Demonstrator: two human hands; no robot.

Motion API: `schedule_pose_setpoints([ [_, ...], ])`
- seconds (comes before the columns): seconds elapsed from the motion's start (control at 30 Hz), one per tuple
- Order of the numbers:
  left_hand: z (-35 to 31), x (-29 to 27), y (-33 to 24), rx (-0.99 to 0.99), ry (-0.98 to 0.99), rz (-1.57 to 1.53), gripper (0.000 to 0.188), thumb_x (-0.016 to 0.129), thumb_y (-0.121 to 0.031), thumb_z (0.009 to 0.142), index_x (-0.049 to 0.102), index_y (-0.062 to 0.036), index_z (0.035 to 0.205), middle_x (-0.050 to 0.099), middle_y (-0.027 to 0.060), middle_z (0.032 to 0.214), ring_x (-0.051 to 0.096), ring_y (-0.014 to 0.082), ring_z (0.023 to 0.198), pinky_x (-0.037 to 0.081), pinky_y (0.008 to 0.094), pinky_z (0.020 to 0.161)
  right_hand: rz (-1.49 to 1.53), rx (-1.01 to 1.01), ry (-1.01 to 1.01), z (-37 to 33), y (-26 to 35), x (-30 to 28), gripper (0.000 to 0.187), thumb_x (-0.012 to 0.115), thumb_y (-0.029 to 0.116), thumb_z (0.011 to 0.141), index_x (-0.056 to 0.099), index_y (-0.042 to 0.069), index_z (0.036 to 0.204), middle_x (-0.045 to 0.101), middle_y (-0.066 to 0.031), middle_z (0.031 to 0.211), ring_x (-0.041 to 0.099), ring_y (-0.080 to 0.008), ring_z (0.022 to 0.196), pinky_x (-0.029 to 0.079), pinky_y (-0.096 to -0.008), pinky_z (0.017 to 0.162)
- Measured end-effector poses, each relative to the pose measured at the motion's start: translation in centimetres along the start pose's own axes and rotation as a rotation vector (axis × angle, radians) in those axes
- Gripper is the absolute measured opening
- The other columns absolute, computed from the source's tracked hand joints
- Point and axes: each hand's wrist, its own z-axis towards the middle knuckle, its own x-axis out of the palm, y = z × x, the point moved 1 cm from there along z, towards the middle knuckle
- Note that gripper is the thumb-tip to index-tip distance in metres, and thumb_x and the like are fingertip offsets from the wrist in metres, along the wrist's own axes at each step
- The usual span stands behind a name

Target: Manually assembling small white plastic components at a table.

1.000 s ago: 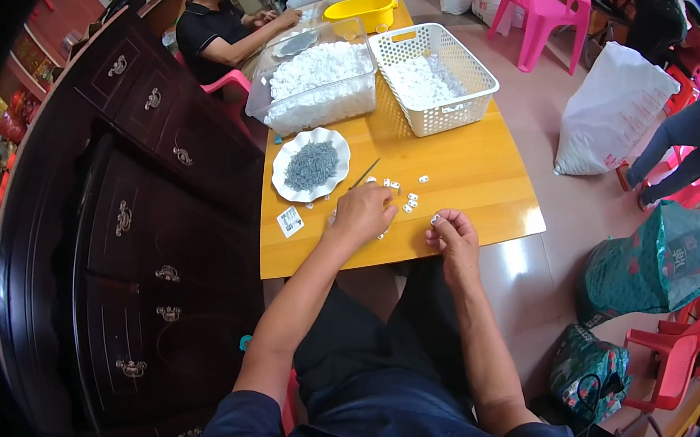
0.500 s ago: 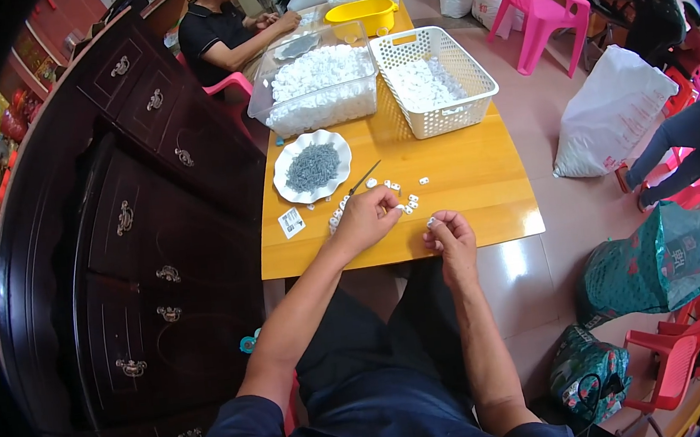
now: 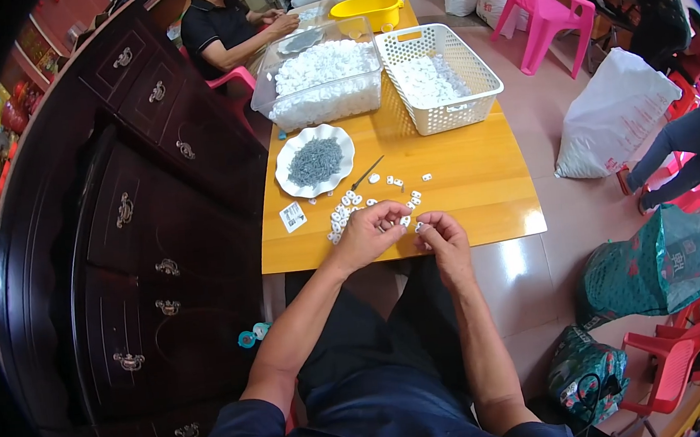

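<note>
My left hand [image 3: 374, 235] is closed in a pinch on a small white plastic piece [image 3: 405, 221] with dark spots or holes. Close beside it, my right hand [image 3: 447, 247] pinches a similar small piece [image 3: 419, 226]. Both hands are above the near edge of the wooden table [image 3: 481, 199]. More white pieces [image 3: 340, 217] lie scattered by my left hand, and a few sit beyond my fingers. A thin dark tool [image 3: 367, 173] rests on the wood behind them. Grey slim parts [image 3: 314, 162] fill a scalloped white plate [image 3: 283, 181] at the left.
Farther back stand a clear bin [image 3: 261, 105] heaped with white pieces, a white basket [image 3: 449, 118] and a yellow tub [image 3: 365, 9]. A printed card [image 3: 292, 217] lies left. Dark drawers [image 3: 160, 235] border the left side. A co-worker [image 3: 221, 30] sits beyond. Bags and pink chairs stand right.
My right hand has moved left and a little down, bringing its piece close to the one in my left hand. The left hand has shifted slightly down and right, showing more of the scattered pieces.
</note>
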Motion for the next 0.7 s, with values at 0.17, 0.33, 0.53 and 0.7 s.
schedule_pose_setpoints([
  [0.17, -0.22, 0.04, -0.15, -0.003, 0.006, 0.029, 0.022, 0.07, -0.002, 0.092, 0.07, -0.0024, 0.114, 0.058, -0.0091, 0.086, 0.049, -0.0013, 0.073, 0.044, 0.0162, 0.067, -0.005, -0.002, 0.024, -0.1, 0.06, 0.22, 0.012, 0.065, 0.009, 0.099, 0.064, 0.005, 0.11, 0.065, 0.0006, 0.092, 0.061, -0.0078, 0.079, 0.049, -0.0222, 0.071],
  [0.33, -0.23, 0.13, -0.26, 0.002, 0.01, 0.057, 0.023, 0.071, -0.002, 0.091, 0.07, -0.0024, 0.114, 0.059, -0.0087, 0.085, 0.049, -0.0011, 0.073, 0.044, 0.0166, 0.066, -0.002, 0.014, 0.008, -0.13, 0.15, 0.25, 0.012, 0.065, 0.01, 0.099, 0.064, 0.004, 0.109, 0.066, 0.0001, 0.093, 0.062, -0.0078, 0.079, 0.049, -0.0221, 0.072],
  [0.53, -0.17, 0.1, -0.41, 0.007, 0.013, 0.073, 0.023, 0.072, -0.003, 0.091, 0.07, -0.0024, 0.114, 0.06, -0.0082, 0.084, 0.05, -0.0009, 0.072, 0.045, 0.0169, 0.066, -0.012, 0.019, 0.0, -0.24, 0.48, 0.42, 0.011, 0.065, 0.01, 0.099, 0.065, 0.004, 0.108, 0.066, 0.0003, 0.092, 0.062, -0.008, 0.079, 0.049, -0.0224, 0.072],
  [0.7, -0.03, 0.15, -0.55, 0.015, 0.013, 0.07, 0.023, 0.073, -0.003, 0.091, 0.07, -0.0025, 0.113, 0.061, -0.0078, 0.085, 0.051, -0.001, 0.072, 0.045, 0.0168, 0.066, -0.015, 0.022, -0.006, -0.26, 0.57, 0.39, 0.01, 0.065, 0.01, 0.098, 0.065, 0.004, 0.107, 0.066, 0.0003, 0.092, 0.061, -0.0078, 0.079, 0.049, -0.0222, 0.072],
])
